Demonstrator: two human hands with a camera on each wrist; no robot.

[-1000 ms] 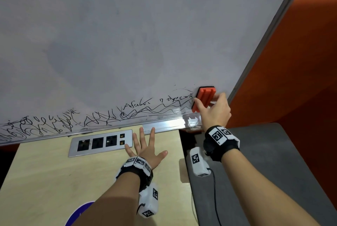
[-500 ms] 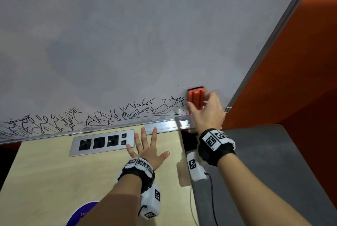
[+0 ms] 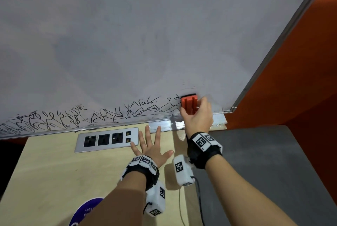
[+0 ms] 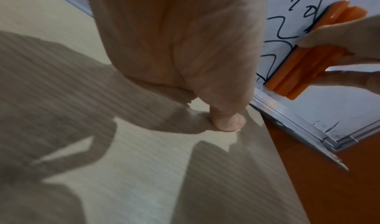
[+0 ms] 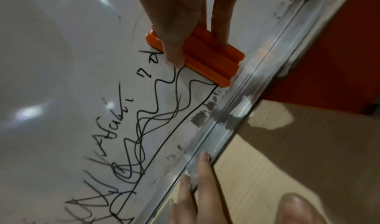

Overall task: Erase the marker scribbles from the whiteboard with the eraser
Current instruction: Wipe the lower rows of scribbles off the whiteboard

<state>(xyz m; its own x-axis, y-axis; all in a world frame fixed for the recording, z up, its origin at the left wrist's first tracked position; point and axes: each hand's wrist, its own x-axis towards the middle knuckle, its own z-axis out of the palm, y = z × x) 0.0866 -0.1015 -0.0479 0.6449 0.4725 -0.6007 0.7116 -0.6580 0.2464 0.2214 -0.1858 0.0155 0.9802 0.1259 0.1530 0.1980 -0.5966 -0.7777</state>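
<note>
A large whiteboard (image 3: pixel 145 34) leans behind the desk, with black marker scribbles (image 3: pixel 73 118) running along its bottom edge. My right hand (image 3: pixel 197 114) grips an orange eraser (image 3: pixel 188 103) and holds it flat against the board at the right end of the scribbles (image 5: pixel 148 118), just above the metal rail. In the right wrist view the thumb and fingers pinch the eraser (image 5: pixel 207 58) by its two long sides. My left hand (image 3: pixel 151 145) lies flat on the wooden desk with fingers spread, its fingertips (image 5: pixel 203 159) near the rail. The left wrist view shows the eraser (image 4: pixel 308 56) against the board.
A metal socket panel (image 3: pixel 106 140) is set into the wooden desk (image 3: pixel 54 180) left of my left hand. A grey surface (image 3: pixel 255 171) adjoins on the right, an orange wall (image 3: pixel 300 80) beyond. A purple sticker (image 3: pixel 83 211) sits at the desk's near edge.
My right hand has slid the eraser leftward along the board's bottom, wiping away the scribbles' right end. The left hand has stayed flat on the desk.
</note>
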